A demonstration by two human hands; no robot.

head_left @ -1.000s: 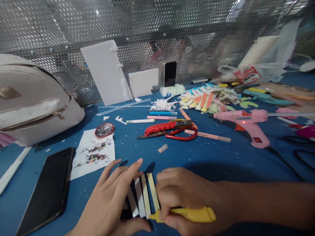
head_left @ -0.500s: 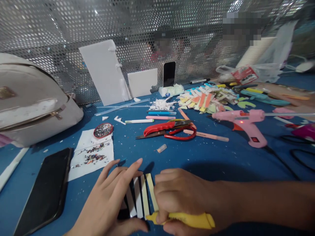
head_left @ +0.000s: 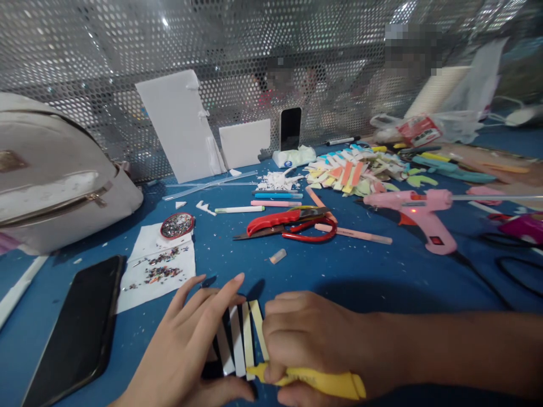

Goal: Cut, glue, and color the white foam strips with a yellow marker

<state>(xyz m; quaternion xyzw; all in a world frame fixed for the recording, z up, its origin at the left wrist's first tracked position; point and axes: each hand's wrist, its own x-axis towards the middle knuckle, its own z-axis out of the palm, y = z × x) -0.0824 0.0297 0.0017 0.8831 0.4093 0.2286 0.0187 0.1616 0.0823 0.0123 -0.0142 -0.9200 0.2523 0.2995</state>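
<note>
My left hand (head_left: 193,345) lies flat with its fingers spread, pressing down a black card with pale strips (head_left: 241,339) on the blue table (head_left: 360,271). My right hand (head_left: 309,342) is closed round a yellow highlighter (head_left: 326,382), whose tip touches the lower end of the strips. Both hands sit at the near edge of the view, side by side. The card's left part is hidden under my left palm.
A black phone (head_left: 78,328) lies left of my hands, beside white paper with glitter (head_left: 159,268). Red scissors (head_left: 292,223), a pink glue gun (head_left: 418,212), pens and a pile of coloured paper pieces (head_left: 352,172) lie further back. A grey bag (head_left: 55,175) stands at the left before a perforated metal screen.
The highlighter tip has slid a little leftward along the bottom of the strips. My left hand has stayed put on the card.
</note>
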